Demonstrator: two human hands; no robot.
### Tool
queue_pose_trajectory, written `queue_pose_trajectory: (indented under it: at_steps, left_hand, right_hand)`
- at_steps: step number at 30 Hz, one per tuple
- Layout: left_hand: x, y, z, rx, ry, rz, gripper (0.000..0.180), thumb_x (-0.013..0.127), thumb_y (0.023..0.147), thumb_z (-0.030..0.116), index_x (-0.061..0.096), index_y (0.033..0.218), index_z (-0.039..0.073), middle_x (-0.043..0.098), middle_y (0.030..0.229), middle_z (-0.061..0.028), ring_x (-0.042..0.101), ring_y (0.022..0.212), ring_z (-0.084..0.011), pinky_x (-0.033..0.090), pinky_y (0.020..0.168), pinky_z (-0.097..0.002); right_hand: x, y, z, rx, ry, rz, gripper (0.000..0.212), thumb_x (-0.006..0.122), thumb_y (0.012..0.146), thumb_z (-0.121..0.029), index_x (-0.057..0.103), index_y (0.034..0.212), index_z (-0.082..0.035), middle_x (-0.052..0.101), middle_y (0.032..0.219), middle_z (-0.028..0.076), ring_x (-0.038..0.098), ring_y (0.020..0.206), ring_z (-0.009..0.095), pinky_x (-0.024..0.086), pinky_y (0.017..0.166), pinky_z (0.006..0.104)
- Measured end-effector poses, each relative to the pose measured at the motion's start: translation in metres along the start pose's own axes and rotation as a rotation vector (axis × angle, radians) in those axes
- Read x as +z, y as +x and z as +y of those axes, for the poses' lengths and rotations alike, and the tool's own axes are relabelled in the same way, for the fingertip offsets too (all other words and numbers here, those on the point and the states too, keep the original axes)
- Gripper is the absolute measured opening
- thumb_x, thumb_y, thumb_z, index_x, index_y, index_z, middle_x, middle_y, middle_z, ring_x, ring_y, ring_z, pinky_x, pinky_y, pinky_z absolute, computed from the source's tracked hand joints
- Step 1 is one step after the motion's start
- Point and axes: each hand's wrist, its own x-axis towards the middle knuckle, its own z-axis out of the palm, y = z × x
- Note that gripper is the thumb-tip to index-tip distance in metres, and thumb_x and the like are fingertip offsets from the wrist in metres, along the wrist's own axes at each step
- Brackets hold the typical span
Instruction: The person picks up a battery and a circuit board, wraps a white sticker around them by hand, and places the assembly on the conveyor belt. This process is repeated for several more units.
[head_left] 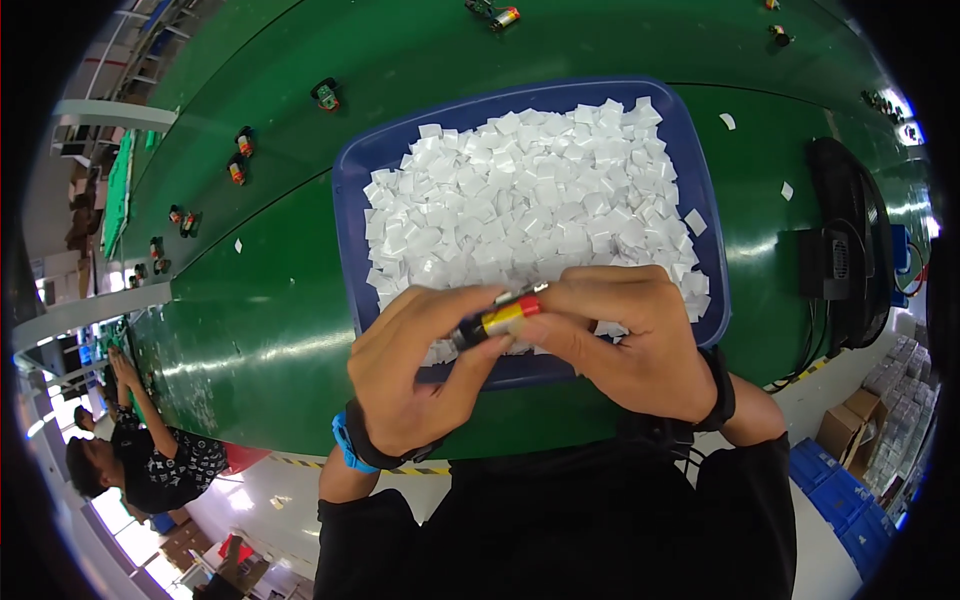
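Note:
My left hand (415,355) and my right hand (640,335) meet over the near side of a blue plastic tub (350,225). Between them they pinch a small cylindrical battery (503,318) with a black, yellow and red wrap, tilted up to the right. A thin dark part with a shiny edge runs along its upper side, partly covered by my fingers. Left thumb and fingers close on the black end, right thumb and fingers on the red end. Heaped in the tub below are many small white square pieces (530,200), like paper or film.
Small battery-and-circuit assemblies (325,95) lie scattered on the green tabletop (270,300), mostly to the left and far side. A black boxy device (828,262) stands at the right. Beyond the left end is another person (165,455). Blue crates (840,500) sit on the floor.

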Motion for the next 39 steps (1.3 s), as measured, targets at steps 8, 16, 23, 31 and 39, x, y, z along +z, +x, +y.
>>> queue_pose_trajectory:
  at_steps: [8,16,23,31,39]
  left_hand:
    - [-0.021,0.010,0.006,-0.716,-0.855,-0.201,0.027,0.064,0.098,0.013,0.056,0.117,-0.004,0.069,0.099,-0.0166,0.063,0.061,-0.0104,0.047,0.052,-0.0218]
    - [-0.052,0.075,-0.007,-0.580,-0.453,-0.463,0.023,0.064,0.098,0.024,0.062,0.105,0.002,0.066,0.087,-0.0053,0.054,0.052,-0.0057,0.039,0.045,-0.0196]
    - [-0.077,0.224,-0.175,-0.594,0.615,-0.445,0.046,0.065,0.093,0.047,0.064,0.107,0.003,0.065,0.093,-0.0044,0.058,0.073,-0.0128,0.048,0.063,-0.0283]
    - [-0.032,0.298,-0.204,0.430,0.790,-0.254,0.026,0.069,0.093,0.026,0.058,0.106,0.007,0.067,0.102,-0.0082,0.066,0.090,-0.0219,0.052,0.073,-0.0358]
    - [-0.034,0.222,-0.095,0.007,0.350,-0.329,0.018,0.064,0.090,0.012,0.048,0.092,0.004,0.060,0.078,-0.0082,0.060,0.069,-0.0210,0.047,0.063,-0.0331]
  right_hand:
    - [-0.006,-0.003,-0.013,0.066,0.046,0.133,0.025,0.082,0.078,-0.005,0.073,0.101,-0.006,0.065,0.074,0.003,0.056,0.055,0.010,0.041,0.053,0.0245]
    - [-0.012,-0.003,-0.004,-0.226,-0.190,0.115,0.050,0.081,0.078,-0.002,0.061,0.124,-0.006,0.066,0.083,0.002,0.061,0.058,0.009,0.045,0.055,0.0222]
    - [-0.007,-0.006,0.002,-0.099,-0.086,0.134,0.050,0.073,0.083,0.001,0.056,0.129,-0.006,0.066,0.086,0.001,0.062,0.057,0.009,0.047,0.053,0.0223]
    - [-0.008,-0.006,0.001,-0.097,-0.127,0.141,0.051,0.071,0.083,0.002,0.053,0.131,-0.005,0.066,0.088,0.000,0.061,0.056,0.008,0.048,0.051,0.0220]
    - [-0.014,0.002,0.006,-0.118,-0.214,0.176,0.052,0.073,0.083,0.000,0.054,0.131,-0.005,0.066,0.085,0.001,0.061,0.057,0.009,0.048,0.051,0.0220]
